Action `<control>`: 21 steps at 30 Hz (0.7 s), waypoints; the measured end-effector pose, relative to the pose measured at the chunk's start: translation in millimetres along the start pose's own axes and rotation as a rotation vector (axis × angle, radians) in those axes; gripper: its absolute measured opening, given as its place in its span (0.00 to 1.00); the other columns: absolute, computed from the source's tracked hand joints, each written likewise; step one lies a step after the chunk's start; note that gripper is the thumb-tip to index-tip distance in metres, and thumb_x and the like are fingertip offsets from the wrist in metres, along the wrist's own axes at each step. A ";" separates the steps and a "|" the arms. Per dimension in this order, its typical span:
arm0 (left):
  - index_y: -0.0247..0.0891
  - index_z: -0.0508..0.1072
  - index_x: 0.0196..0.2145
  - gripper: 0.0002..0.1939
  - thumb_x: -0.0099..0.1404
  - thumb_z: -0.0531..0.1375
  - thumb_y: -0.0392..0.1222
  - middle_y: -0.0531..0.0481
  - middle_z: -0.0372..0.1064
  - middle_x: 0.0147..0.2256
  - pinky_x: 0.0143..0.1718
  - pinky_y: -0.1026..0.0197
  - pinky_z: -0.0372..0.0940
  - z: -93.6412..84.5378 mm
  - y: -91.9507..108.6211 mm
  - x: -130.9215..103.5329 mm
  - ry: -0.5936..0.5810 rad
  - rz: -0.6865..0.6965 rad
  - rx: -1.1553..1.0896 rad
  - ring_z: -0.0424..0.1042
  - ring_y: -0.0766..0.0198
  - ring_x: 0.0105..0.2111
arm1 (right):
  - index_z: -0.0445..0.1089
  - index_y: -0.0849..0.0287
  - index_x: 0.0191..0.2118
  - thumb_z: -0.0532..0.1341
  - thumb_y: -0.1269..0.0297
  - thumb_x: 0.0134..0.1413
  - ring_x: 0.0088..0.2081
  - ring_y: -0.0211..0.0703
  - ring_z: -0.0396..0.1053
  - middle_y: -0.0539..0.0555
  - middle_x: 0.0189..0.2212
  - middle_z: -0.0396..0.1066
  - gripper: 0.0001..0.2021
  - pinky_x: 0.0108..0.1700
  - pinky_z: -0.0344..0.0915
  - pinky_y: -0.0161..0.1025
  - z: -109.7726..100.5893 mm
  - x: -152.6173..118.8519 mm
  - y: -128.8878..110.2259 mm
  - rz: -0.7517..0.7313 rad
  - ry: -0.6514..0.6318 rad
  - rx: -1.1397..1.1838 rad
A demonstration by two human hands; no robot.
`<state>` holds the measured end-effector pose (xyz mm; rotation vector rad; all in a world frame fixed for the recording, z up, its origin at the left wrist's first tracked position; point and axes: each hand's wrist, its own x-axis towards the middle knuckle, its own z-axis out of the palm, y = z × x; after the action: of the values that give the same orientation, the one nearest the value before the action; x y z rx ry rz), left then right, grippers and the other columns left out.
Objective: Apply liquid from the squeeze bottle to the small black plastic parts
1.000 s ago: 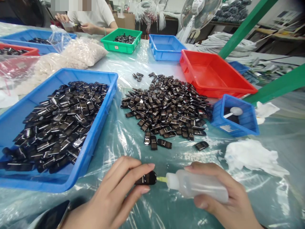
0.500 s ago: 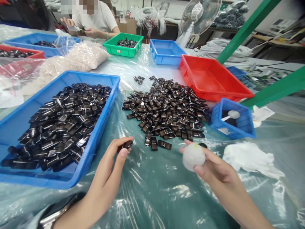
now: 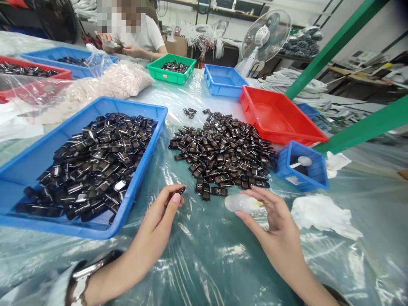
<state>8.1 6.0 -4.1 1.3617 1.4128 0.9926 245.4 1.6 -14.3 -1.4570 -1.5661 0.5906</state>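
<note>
Between the thumb and fingers of my left hand (image 3: 161, 212) is a small glossy black plastic part (image 3: 181, 190), mostly covered by the fingertips. My right hand (image 3: 276, 221) grips a translucent white squeeze bottle (image 3: 239, 203), which lies sideways in the fingers, its rounded base towards the left and a yellowish spot near the fingers. Just beyond both hands, a heap of similar black parts (image 3: 223, 157) is spread on the plastic-covered table (image 3: 207, 255). More black parts (image 3: 105, 157) fill much of the big blue tray (image 3: 138, 187) to the left.
Right of the heap stand a red tray (image 3: 287, 114) and a small blue bin (image 3: 306, 180) with a white spoon (image 3: 304, 161). Crumpled white tissue (image 3: 325, 214) lies near my right hand. A green post (image 3: 369, 123) slants at right. Across the table sits a person (image 3: 149, 36) near a green tray (image 3: 172, 76).
My right hand has tipped the bottle so its base swings to the left, and it has come closer to my left hand. My left hand keeps its black part. The view has shifted slightly.
</note>
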 end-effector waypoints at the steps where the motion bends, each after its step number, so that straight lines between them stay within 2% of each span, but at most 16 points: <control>1: 0.43 0.67 0.48 0.14 0.72 0.48 0.49 0.51 0.68 0.36 0.43 0.57 0.62 -0.2 -0.2 -0.1 -0.004 0.001 -0.002 0.67 0.59 0.40 | 0.61 0.51 0.52 0.64 0.62 0.54 0.47 0.50 0.70 0.55 0.45 0.71 0.20 0.48 0.67 0.50 1.3 1.7 -0.3 -0.008 0.013 0.005; 3: 0.43 0.66 0.48 0.14 0.72 0.48 0.49 0.51 0.68 0.36 0.43 0.57 0.62 -0.3 -0.6 -0.5 -0.015 0.002 -0.008 0.67 0.59 0.40 | 0.61 0.51 0.51 0.64 0.63 0.54 0.48 0.50 0.70 0.56 0.45 0.71 0.20 0.47 0.67 0.49 2.4 5.1 -0.1 -0.034 0.037 0.007; 6: 0.43 0.66 0.48 0.13 0.72 0.48 0.49 0.51 0.68 0.36 0.43 0.57 0.62 0.1 -0.2 -1.1 -0.016 0.005 -0.014 0.67 0.59 0.41 | 0.58 0.51 0.52 0.66 0.66 0.51 0.47 0.51 0.67 0.57 0.47 0.66 0.24 0.46 0.65 0.48 0.0 5.7 0.5 -0.119 0.143 0.005; 8: 0.43 0.65 0.48 0.13 0.73 0.48 0.49 0.51 0.68 0.37 0.44 0.57 0.61 0.7 0.4 -1.3 -0.008 0.006 -0.017 0.67 0.59 0.41 | 0.57 0.49 0.50 0.67 0.68 0.49 0.44 0.49 0.65 0.53 0.43 0.62 0.25 0.45 0.64 0.46 -1.1 0.9 -1.5 -0.224 0.232 -0.005; 9: 0.44 0.65 0.48 0.13 0.73 0.47 0.48 0.51 0.67 0.37 0.44 0.57 0.61 1.0 0.7 -1.5 -0.003 0.008 -0.018 0.67 0.59 0.41 | 0.58 0.49 0.47 0.67 0.69 0.50 0.40 0.46 0.64 0.51 0.39 0.62 0.22 0.43 0.64 0.44 0.1 -2.7 -3.8 -0.282 0.238 -0.015; 10: 0.44 0.65 0.48 0.12 0.73 0.47 0.48 0.51 0.67 0.37 0.45 0.57 0.60 1.3 1.0 -1.7 0.002 0.010 -0.019 0.67 0.59 0.41 | 0.60 0.49 0.45 0.65 0.70 0.52 0.37 0.44 0.64 0.49 0.36 0.61 0.18 0.41 0.64 0.42 3.0 -6.6 -7.1 -0.334 0.214 -0.027; 11: 0.44 0.65 0.48 0.12 0.73 0.47 0.48 0.51 0.67 0.38 0.45 0.56 0.59 1.5 1.1 -2.2 0.009 0.014 -0.017 0.67 0.59 0.42 | 0.63 0.49 0.42 0.64 0.71 0.53 0.33 0.42 0.64 0.47 0.31 0.62 0.14 0.36 0.64 0.39 7.9 -10.5 -11.2 -0.380 0.134 -0.043; 13: 0.45 0.64 0.49 0.12 0.73 0.47 0.47 0.50 0.67 0.41 0.48 0.54 0.57 1.7 1.3 -3.5 0.017 0.031 -0.008 0.66 0.58 0.44 | 0.68 0.53 0.42 0.63 0.72 0.54 0.28 0.40 0.66 0.48 0.28 0.67 0.11 0.29 0.65 0.36 23.1 -16.2 -20.7 -0.386 -0.089 -0.094; 16: 0.46 0.63 0.51 0.11 0.73 0.48 0.45 0.50 0.66 0.46 0.50 0.55 0.56 1.2 1.2 -6.4 -0.005 0.088 0.012 0.65 0.58 0.48 | 0.68 0.59 0.50 0.64 0.68 0.55 0.33 0.47 0.69 0.54 0.32 0.71 0.16 0.32 0.69 0.42 51.0 -16.9 -33.1 -0.357 -0.271 -0.150; 19: 0.47 0.63 0.50 0.11 0.73 0.49 0.42 0.51 0.65 0.46 0.50 0.58 0.57 0.1 0.7 -9.3 -0.049 0.177 0.036 0.65 0.60 0.49 | 0.72 0.57 0.42 0.58 0.72 0.59 0.36 0.50 0.69 0.56 0.35 0.72 0.08 0.37 0.68 0.48 67.7 -10.9 -38.5 -0.313 -0.364 -0.148; 21: 0.48 0.63 0.51 0.11 0.72 0.49 0.40 0.53 0.65 0.47 0.51 0.60 0.56 -0.7 0.1 -11.1 -0.070 0.230 0.049 0.63 0.61 0.49 | 0.72 0.56 0.37 0.54 0.74 0.60 0.36 0.49 0.68 0.55 0.34 0.72 0.10 0.38 0.67 0.47 68.5 -6.6 -39.2 -0.271 -0.392 -0.108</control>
<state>7.3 -4.9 -3.0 1.6073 1.2555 1.0518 166.2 2.8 -17.4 -1.2229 -2.0904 0.6657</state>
